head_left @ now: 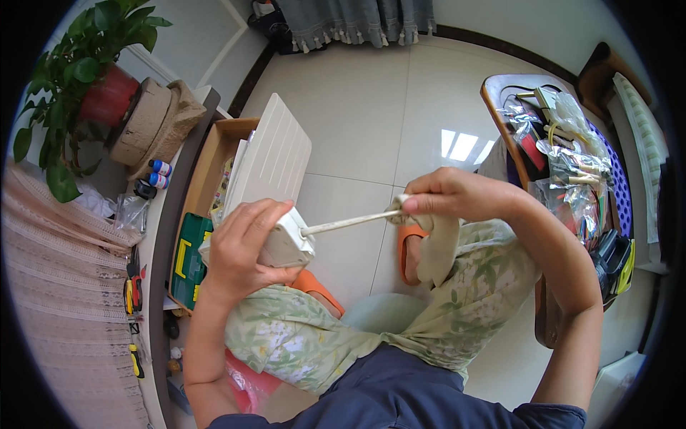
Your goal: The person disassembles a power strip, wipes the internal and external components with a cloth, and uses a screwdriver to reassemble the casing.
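My left hand grips a white plastic block, its fingers over the top and thumb below. The block's far side is hidden by the hand, so I cannot tell its exact kind. A pale cord leaves the block's end and runs taut to the right. My right hand pinches a cream cloth around the cord, and the cloth's loose end hangs down over my knee. Both hands are above my lap, apart from each other.
At left, an open drawer with a white grooved front holds a green toolbox. A potted plant stands on the cabinet. Screwdrivers lie nearby. On the right, a small table carries bagged parts and a black tool.
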Demonstrator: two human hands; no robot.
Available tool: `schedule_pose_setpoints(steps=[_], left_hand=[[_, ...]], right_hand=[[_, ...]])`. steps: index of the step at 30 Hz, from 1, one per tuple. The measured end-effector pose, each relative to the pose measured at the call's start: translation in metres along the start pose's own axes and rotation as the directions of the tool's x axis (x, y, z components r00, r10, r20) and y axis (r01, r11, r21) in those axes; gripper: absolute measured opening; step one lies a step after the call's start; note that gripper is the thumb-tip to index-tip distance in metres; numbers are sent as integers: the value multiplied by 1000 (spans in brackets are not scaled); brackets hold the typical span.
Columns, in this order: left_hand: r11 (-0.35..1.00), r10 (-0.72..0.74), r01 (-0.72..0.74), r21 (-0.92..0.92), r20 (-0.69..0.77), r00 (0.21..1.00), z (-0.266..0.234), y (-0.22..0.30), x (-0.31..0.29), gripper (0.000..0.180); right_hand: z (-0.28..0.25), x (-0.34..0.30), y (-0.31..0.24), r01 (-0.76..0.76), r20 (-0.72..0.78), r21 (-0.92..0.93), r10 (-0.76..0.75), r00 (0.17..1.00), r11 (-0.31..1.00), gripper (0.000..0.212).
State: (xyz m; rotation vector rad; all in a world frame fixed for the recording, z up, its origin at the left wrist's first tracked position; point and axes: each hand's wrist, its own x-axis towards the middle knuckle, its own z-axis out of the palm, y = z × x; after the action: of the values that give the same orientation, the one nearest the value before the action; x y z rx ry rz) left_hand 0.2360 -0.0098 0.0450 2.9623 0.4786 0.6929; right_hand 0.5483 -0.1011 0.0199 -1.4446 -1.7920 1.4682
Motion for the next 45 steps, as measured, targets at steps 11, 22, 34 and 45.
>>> schedule_pose_setpoints(steps=[11,22,34,45], left_hand=[[986,-125,115,-120,-76,989,4,-15,13,70],[137,-648,658,-740,435,625,3,-28,-2,68],[-630,-348,410,-659,712,610,-3,-34,-6,69],[-854,-98,358,-377,794,601,-1,-4,-6,59]], right_hand=[[7,58,18,13,-103,299,18,995,954,38],[6,91,-14,47,-336,368,86,938,928,39],[21,107,-25,362,-439,-692,-762,475,624,26],[4,97,5,155,-594,347,89,800,925,42]])
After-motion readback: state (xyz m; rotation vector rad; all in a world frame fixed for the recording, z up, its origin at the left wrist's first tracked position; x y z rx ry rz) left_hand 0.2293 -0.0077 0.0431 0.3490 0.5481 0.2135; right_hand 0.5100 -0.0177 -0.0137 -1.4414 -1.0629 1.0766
